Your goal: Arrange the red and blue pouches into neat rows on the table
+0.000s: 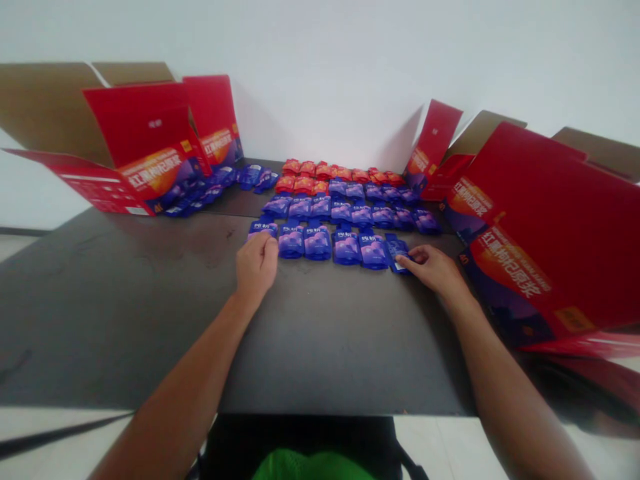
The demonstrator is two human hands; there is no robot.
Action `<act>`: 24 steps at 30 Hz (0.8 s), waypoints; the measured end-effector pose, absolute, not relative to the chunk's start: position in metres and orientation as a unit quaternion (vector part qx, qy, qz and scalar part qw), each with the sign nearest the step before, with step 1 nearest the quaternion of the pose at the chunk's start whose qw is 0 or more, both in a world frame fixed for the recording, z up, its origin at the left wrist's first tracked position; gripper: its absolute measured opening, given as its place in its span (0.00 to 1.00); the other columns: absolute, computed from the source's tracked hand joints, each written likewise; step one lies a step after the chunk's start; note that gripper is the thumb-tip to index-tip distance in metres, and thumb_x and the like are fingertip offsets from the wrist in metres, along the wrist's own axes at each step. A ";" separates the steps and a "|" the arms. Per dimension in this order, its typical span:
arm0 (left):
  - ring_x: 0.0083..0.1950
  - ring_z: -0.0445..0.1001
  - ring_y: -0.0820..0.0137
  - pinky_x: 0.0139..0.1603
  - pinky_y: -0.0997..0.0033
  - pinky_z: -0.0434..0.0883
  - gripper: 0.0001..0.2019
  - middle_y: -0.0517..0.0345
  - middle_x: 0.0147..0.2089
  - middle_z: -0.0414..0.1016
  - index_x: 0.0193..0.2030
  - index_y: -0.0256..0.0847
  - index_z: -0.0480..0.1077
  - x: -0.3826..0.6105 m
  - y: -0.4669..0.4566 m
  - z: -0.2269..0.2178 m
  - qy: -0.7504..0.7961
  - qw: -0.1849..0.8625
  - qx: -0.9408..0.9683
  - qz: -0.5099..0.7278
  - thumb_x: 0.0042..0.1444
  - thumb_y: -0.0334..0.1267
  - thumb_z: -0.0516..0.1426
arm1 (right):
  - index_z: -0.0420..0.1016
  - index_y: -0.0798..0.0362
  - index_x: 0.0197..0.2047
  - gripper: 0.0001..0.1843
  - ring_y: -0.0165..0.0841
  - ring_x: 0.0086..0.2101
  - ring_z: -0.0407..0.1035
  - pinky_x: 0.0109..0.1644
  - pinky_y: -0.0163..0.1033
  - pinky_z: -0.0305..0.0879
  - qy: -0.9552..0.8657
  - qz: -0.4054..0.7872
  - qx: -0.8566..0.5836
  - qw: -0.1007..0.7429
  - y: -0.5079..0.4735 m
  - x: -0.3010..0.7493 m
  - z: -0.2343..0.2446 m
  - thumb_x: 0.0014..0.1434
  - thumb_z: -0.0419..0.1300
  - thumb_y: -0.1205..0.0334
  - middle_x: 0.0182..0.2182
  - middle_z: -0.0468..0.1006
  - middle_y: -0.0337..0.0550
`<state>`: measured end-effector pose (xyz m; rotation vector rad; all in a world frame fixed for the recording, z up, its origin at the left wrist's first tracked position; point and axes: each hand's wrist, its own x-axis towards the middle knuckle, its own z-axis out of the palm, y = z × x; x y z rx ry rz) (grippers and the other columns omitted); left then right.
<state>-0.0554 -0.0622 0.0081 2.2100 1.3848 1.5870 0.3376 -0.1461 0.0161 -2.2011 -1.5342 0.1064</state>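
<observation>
Rows of blue-purple pouches [345,217] lie on a dark table [310,340], with a row of red pouches [330,173] behind them. My left hand [256,265] rests at the left end of the front row, fingers curled on the leftmost blue pouch [262,228]. At the right end of that row my right hand [434,267] pinches the rightmost blue pouch [397,249] against the table. Between the two hands lie several more pouches [333,244] of the front row.
An open red carton [150,157] lies tipped on the left with blue pouches [210,190] spilling from it. Open red cartons [545,233] crowd the right side, one [435,150] standing at the back. A white wall rises behind the table.
</observation>
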 end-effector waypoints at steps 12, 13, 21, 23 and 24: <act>0.27 0.58 0.70 0.30 0.66 0.52 0.16 0.63 0.23 0.55 0.23 0.44 0.52 -0.056 -0.061 0.013 0.467 0.060 0.709 0.525 0.62 0.33 0.49 | 0.79 0.52 0.41 0.27 0.40 0.34 0.74 0.40 0.42 0.66 -0.544 0.045 -0.803 0.239 -0.145 0.331 0.018 0.53 0.63 0.36 0.34 0.79 0.46; 0.26 0.58 0.70 0.30 0.66 0.52 0.16 0.63 0.23 0.55 0.23 0.44 0.52 -0.055 -0.061 0.013 0.466 0.058 0.710 0.525 0.62 0.32 0.49 | 0.78 0.52 0.41 0.27 0.40 0.34 0.74 0.40 0.42 0.66 -0.544 0.043 -0.802 0.243 -0.145 0.330 0.017 0.53 0.63 0.35 0.33 0.79 0.46; 0.27 0.59 0.70 0.30 0.66 0.53 0.16 0.62 0.22 0.55 0.23 0.44 0.51 -0.053 -0.062 0.014 0.469 0.044 0.711 0.523 0.62 0.33 0.50 | 0.78 0.52 0.41 0.28 0.41 0.35 0.74 0.41 0.43 0.68 -0.545 0.035 -0.797 0.258 -0.143 0.332 0.013 0.53 0.63 0.34 0.33 0.79 0.47; 0.27 0.58 0.70 0.30 0.66 0.53 0.16 0.62 0.22 0.55 0.23 0.44 0.51 -0.053 -0.062 0.014 0.468 0.041 0.710 0.524 0.61 0.32 0.50 | 0.77 0.52 0.41 0.28 0.41 0.36 0.74 0.41 0.43 0.68 -0.541 0.034 -0.799 0.259 -0.142 0.333 0.012 0.54 0.63 0.35 0.34 0.79 0.47; 0.26 0.58 0.70 0.30 0.65 0.53 0.16 0.62 0.22 0.55 0.23 0.44 0.51 -0.053 -0.062 0.014 0.469 0.040 0.710 0.524 0.61 0.32 0.50 | 0.77 0.52 0.41 0.27 0.41 0.36 0.74 0.41 0.43 0.68 -0.539 0.035 -0.800 0.260 -0.142 0.333 0.012 0.53 0.64 0.36 0.34 0.79 0.47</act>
